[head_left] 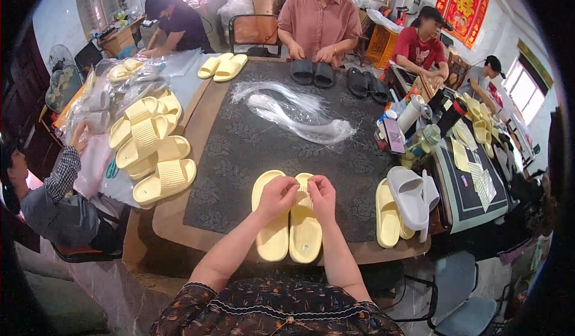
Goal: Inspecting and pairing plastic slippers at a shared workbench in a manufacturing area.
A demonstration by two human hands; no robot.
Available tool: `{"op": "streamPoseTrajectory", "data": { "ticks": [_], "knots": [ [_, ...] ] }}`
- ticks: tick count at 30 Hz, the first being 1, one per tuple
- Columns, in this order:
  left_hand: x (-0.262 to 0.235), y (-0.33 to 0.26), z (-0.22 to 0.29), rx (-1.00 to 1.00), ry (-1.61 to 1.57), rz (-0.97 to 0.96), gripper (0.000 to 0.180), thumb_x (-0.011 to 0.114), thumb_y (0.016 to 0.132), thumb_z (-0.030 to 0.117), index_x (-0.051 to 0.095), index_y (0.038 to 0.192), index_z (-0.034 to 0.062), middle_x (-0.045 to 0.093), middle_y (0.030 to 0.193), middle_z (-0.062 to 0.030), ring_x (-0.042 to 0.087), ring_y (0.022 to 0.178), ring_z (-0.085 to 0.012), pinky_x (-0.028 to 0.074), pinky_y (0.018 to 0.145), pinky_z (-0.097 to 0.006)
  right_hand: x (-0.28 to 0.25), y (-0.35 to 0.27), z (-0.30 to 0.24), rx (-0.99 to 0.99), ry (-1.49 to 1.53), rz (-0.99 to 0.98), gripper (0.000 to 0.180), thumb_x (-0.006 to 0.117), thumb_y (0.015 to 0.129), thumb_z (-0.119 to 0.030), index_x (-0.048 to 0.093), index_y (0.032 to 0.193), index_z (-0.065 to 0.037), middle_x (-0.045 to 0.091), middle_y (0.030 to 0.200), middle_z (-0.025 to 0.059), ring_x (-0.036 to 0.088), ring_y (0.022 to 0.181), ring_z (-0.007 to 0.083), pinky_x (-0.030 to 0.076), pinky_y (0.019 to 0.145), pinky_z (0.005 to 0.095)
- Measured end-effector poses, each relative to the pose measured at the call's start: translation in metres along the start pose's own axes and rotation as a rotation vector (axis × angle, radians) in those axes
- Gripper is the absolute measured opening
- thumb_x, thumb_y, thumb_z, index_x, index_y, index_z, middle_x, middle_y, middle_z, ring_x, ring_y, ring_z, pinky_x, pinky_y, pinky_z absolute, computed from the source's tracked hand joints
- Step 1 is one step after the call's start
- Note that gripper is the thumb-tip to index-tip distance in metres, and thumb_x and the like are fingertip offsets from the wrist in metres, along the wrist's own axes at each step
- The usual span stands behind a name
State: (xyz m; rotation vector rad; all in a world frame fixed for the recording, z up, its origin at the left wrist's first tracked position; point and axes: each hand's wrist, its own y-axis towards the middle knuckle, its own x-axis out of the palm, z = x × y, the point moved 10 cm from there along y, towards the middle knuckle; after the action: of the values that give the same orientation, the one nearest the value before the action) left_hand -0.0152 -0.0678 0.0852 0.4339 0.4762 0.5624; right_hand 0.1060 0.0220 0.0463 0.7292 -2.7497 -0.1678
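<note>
A pair of yellow slide slippers, the left slipper (272,240) and the right slipper (306,235), lies side by side at the table's near edge, toes pointing away from me. Over the left slipper's strap my left hand (279,197) is closed, fingertips pinched. My right hand (321,197) pinches above the right slipper's ribbed strap, close to the left one. Whatever lies between the fingertips is too small to make out. Beyond the hands, a bundle of clear plastic strands (299,126) is spread on the dark patterned table mat (221,174).
Stacked yellow slippers (165,180) stand at the left. Grey slippers (409,195) rest on a yellow pair (387,216) at the right, near jars (426,141) and a phone (393,135). Across the table a person (320,24) handles black slippers (312,73). Other people sit around.
</note>
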Motion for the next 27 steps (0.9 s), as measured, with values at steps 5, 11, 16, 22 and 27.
{"op": "streamPoseTrajectory", "data": {
  "ticks": [5, 11, 16, 22, 27],
  "knots": [
    [0.003, -0.002, -0.008, -0.067, -0.057, -0.010, 0.012, 0.064, 0.082, 0.010, 0.063, 0.092, 0.0025, 0.059, 0.075, -0.0079, 0.057, 0.062, -0.0164, 0.046, 0.056, -0.028, 0.000, 0.000, 0.000, -0.007, 0.015, 0.000, 0.004, 0.056, 0.090, -0.008, 0.058, 0.094, -0.006, 0.052, 0.078, -0.0060, 0.045, 0.066, 0.0010, 0.036, 0.058, 0.0166],
    [0.003, -0.001, -0.003, -0.056, -0.023, -0.011, 0.012, 0.064, 0.083, 0.010, 0.063, 0.092, 0.0018, 0.060, 0.076, -0.0087, 0.059, 0.064, -0.0168, 0.046, 0.057, -0.028, -0.001, 0.000, 0.003, 0.012, 0.001, -0.023, 0.005, 0.056, 0.091, -0.007, 0.057, 0.095, -0.003, 0.055, 0.083, -0.0040, 0.050, 0.074, 0.0029, 0.042, 0.068, 0.0193],
    [0.003, -0.002, -0.006, -0.072, -0.037, -0.007, 0.013, 0.064, 0.083, 0.011, 0.064, 0.092, 0.0017, 0.061, 0.077, -0.0093, 0.060, 0.065, -0.0180, 0.047, 0.059, -0.029, 0.001, -0.001, -0.001, -0.006, 0.012, -0.009, 0.004, 0.056, 0.090, -0.007, 0.058, 0.094, -0.006, 0.053, 0.079, -0.0058, 0.046, 0.067, 0.0013, 0.037, 0.060, 0.0169],
    [0.003, -0.002, -0.007, -0.025, -0.013, -0.025, 0.013, 0.063, 0.083, 0.011, 0.064, 0.092, 0.0017, 0.061, 0.076, -0.0094, 0.060, 0.065, -0.0186, 0.047, 0.059, -0.029, 0.010, -0.002, -0.006, -0.041, -0.146, -0.053, 0.006, 0.057, 0.090, -0.007, 0.059, 0.095, -0.005, 0.054, 0.080, -0.0048, 0.048, 0.069, 0.0023, 0.038, 0.061, 0.0171],
    [0.005, 0.000, 0.000, 0.060, 0.017, -0.028, 0.012, 0.063, 0.083, 0.011, 0.064, 0.091, 0.0029, 0.061, 0.076, -0.0095, 0.059, 0.065, -0.0205, 0.047, 0.059, -0.030, -0.001, 0.000, 0.004, 0.110, 0.035, 0.009, 0.007, 0.056, 0.090, -0.006, 0.059, 0.095, -0.004, 0.054, 0.078, -0.0039, 0.049, 0.068, 0.0033, 0.040, 0.062, 0.0184]
  ]
}}
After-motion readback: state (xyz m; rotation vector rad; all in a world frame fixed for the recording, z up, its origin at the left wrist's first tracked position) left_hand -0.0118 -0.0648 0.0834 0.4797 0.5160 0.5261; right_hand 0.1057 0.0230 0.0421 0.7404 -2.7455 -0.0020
